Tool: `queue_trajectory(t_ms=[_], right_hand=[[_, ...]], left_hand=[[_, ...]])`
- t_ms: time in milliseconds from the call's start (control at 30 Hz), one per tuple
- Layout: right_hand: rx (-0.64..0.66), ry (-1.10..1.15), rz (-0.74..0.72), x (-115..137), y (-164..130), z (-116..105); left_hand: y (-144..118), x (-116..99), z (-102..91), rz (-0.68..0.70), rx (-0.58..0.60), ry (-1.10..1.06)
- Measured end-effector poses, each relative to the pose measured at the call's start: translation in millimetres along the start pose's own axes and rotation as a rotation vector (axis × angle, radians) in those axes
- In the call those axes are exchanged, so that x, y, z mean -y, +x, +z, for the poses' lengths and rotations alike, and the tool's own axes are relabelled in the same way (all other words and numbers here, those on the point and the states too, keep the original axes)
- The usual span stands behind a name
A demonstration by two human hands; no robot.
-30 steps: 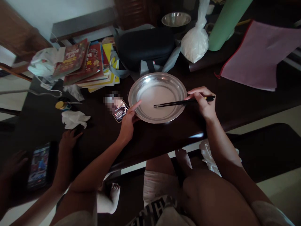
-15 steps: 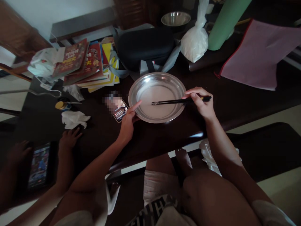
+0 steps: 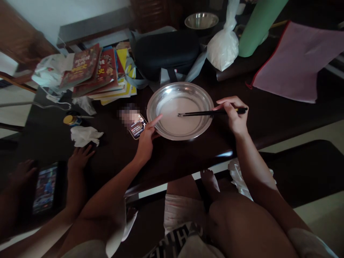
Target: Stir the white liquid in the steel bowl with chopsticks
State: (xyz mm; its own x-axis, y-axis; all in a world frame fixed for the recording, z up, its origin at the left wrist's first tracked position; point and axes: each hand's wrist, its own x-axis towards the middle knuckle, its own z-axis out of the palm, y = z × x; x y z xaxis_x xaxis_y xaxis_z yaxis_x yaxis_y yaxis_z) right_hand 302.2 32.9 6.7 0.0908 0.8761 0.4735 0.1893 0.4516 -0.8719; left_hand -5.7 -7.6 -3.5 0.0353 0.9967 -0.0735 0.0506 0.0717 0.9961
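Observation:
A wide stainless steel basin [image 3: 206,96] sits on the dark table in front of me, with a whitish, cloudy layer [image 3: 178,125] across its bottom. My left hand [image 3: 146,142] grips the basin's left rim, one finger reaching over the edge and the others partly hidden below. Black chopsticks [image 3: 201,113] are held in my right hand [image 3: 237,116], just beyond the right rim. Their tips are over the middle of the basin; whether they touch the whitish layer I cannot tell. A lit phone [image 3: 137,126] lies beside my left hand.
Behind the basin are a black case [image 3: 166,52], a tied bag of white powder [image 3: 223,52] and a green cylinder [image 3: 259,27]. Books [image 3: 104,73] are stacked at the back left, a pink cloth bag [image 3: 290,68] at the right. Another person's hands [image 3: 79,157] flank a tablet [image 3: 45,188].
My right hand and the chopsticks have shifted slightly to the right, and the tips have moved a little up and right. My left hand and the basin stay nearly as they were.

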Motion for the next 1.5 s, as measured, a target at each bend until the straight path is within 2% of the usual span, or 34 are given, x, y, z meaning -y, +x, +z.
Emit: queue_trajectory(t_ms=[100, 200, 300, 400, 567, 733, 833, 933, 1100, 1267, 1433, 1500], right_hand=[[0.046, 0.041, 0.006, 0.1, -0.7, 0.0], [0.109, -0.017, -0.032, 1.1, -0.6, 0.3], [0.040, -0.063, -0.030, 1.8, -0.2, 0.2], [-0.005, -0.010, -0.001, 2.1, -0.4, 0.3], [0.104, -0.021, -0.031, 1.9, -0.2, 1.1], [-0.015, -0.046, 0.017, 1.4, -0.1, -0.2], [0.051, -0.013, 0.027, 1.7, -0.3, 0.2], [0.107, -0.037, -0.022, 1.8, 0.6, 0.8], [-0.013, -0.003, -0.007, 2.1, 0.9, 0.1], [0.087, -0.001, 0.025, 2.0, -0.7, 0.8], [-0.032, -0.014, 0.022, -1.2, 0.3, 0.2], [-0.034, 0.010, 0.025, -0.8, 0.0, 0.1]], left_hand=[[0.0, -0.3, 0.4, 0.009, 0.005, 0.011], [-0.2, -0.9, 0.8, 0.017, 0.005, 0.012], [-0.7, -1.6, 1.0, 0.024, 0.006, 0.014], [-1.0, -1.7, 1.0, 0.030, 0.012, 0.048], [-0.7, -0.9, 0.9, 0.020, 0.005, 0.028], [-1.1, -1.8, 1.5, 0.003, -0.008, 0.010], [-1.1, -1.8, 1.6, -0.003, -0.012, 0.010], [-0.6, -0.8, 1.1, 0.011, -0.007, 0.020], [-0.3, 0.0, 0.2, 0.038, 0.012, 0.034], [-0.7, 0.4, 0.3, 0.039, 0.008, 0.035], [-0.5, -4.1, 3.4, 0.023, -0.006, -0.005], [-0.5, -7.8, 5.6, 0.011, -0.030, -0.040]])
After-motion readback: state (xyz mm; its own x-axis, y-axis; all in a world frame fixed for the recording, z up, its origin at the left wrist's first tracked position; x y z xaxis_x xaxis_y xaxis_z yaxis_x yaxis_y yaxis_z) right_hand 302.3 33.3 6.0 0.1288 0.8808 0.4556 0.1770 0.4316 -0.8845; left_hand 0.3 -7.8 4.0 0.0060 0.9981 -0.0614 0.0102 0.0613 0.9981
